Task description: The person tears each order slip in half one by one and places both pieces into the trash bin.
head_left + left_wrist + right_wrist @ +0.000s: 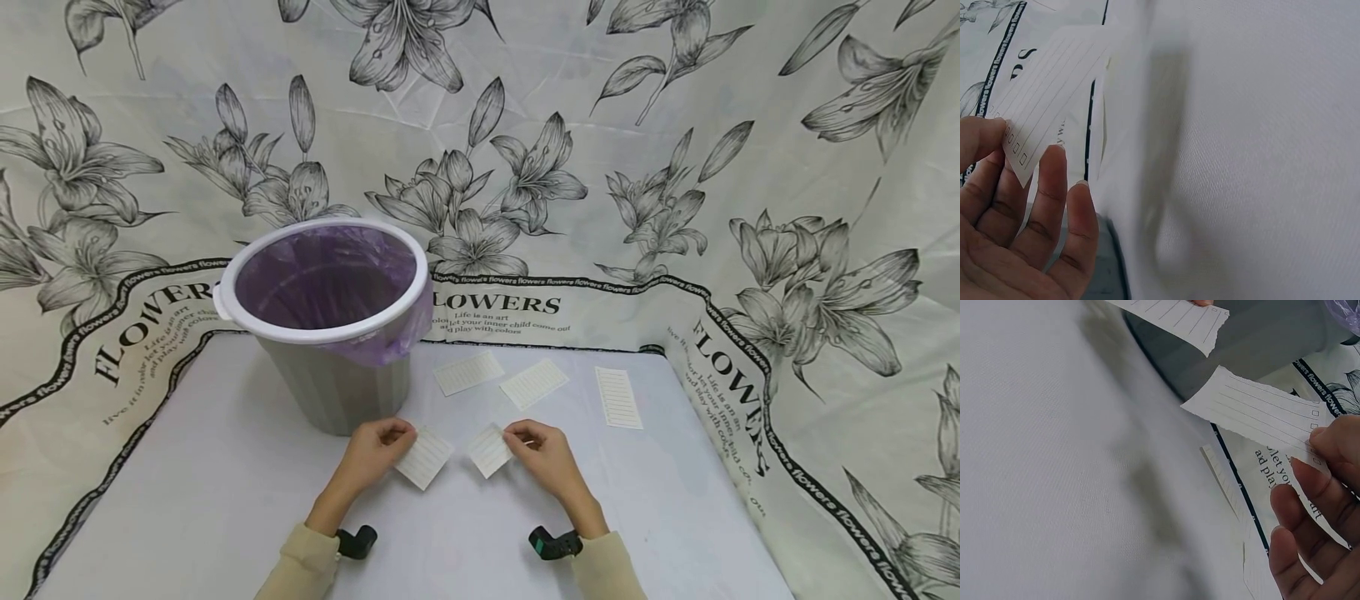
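Between thumb and fingers, my left hand (377, 450) pinches a torn piece of lined paper (425, 458) in front of the bin. My right hand (546, 454) pinches a second torn piece of lined paper (490, 451) by its right edge. A gap separates the two pieces. In the right wrist view, ragged torn edges show on the right hand's piece (1260, 409) and on the left hand's piece (1175, 319). Small printed checkboxes run along one end of the left hand's paper (1047, 94). Both hands are held above the white tabletop (465, 542).
A grey bin (337, 392) with a white rim and purple liner (322, 275) stands at the left. Three lined paper sheets lie behind the hands: a left sheet (468, 372), a middle sheet (534, 383) and a right sheet (618, 398). Flower-printed cloth (480, 125) surrounds the table.
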Motion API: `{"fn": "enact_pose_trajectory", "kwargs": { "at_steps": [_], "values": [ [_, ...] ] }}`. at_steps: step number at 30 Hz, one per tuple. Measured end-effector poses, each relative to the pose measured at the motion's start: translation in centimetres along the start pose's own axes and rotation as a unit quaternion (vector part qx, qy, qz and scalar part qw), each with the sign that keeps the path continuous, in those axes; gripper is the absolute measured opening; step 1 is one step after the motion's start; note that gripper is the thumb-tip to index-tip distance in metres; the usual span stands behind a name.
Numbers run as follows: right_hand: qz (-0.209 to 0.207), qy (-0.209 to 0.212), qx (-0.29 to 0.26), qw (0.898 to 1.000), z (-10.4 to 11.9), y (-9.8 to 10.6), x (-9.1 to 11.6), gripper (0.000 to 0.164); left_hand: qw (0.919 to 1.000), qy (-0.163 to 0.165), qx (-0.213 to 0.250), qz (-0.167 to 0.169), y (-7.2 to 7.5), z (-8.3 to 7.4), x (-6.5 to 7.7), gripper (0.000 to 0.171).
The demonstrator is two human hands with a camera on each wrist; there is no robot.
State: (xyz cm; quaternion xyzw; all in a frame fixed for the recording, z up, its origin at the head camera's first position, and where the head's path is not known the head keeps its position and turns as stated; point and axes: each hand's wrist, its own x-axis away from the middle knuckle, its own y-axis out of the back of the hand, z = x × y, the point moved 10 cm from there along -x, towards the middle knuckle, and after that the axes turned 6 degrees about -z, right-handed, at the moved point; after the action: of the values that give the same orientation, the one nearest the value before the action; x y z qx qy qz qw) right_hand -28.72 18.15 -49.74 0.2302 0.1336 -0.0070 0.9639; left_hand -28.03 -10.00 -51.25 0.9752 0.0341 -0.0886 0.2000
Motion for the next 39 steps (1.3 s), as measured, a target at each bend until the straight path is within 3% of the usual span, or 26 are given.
{"fn": "enact_pose_trajectory", "kwargs": {
  "at_steps": [5,17,28,39],
  "values": [
    [0.004,0.007,0.005,1.000,0.3,-0.1,-0.1,0.005,0.9999,0.004,-0.005,0.010,0.2,-0.1,-0.2,0.008],
    [0.014,0.030,0.020,0.999,1.2,0.1,-0.7,0.003,0.9981,-0.028,-0.046,0.032,1.5,-1.6,-1.0,0.009],
    [0.020,0.054,0.032,0.998,2.8,0.1,-1.6,0.004,0.9947,-0.071,-0.059,0.046,2.2,-4.0,-0.9,0.009],
    [0.015,0.083,0.025,0.996,4.9,0.2,-2.6,0.004,0.9897,-0.121,-0.055,0.052,2.5,-7.7,-0.6,0.009]
  ]
}}
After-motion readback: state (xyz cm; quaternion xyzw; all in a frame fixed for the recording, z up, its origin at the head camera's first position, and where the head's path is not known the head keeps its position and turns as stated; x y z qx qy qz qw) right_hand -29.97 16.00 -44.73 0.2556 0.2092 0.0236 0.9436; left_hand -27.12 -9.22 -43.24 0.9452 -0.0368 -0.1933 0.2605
